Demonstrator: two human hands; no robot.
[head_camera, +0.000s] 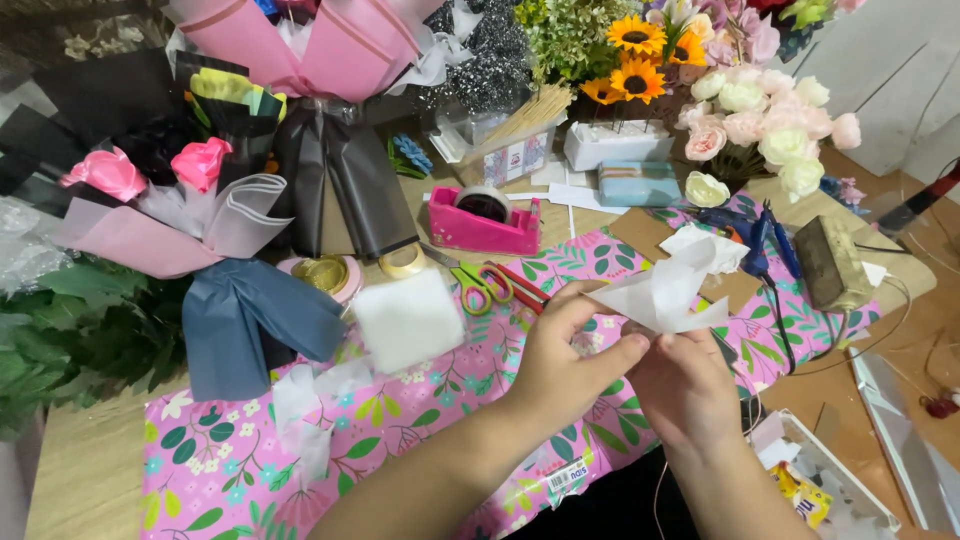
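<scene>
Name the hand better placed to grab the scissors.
Probably the left hand: it is nearer the scissors, which lie up-left of it. The right hand is farther away; both pinch the white tissue.

Two bare hands are showing: left hand (565, 365), right hand (685, 385), sharing one folded white tissue paper piece (665, 290). One pink plastic tape dispenser (480, 228) is sitting on the table. One pair of green-and-red-handled scissors (490, 282) is lying there. One blue glue gun (762, 240) is resting nearby. Three orange-yellow artificial sunflowers (637, 60) are standing at the back. Two pink ribbon roses (150, 168) are showing at left. One white square foam pad (408, 318) is lying flat.
</scene>
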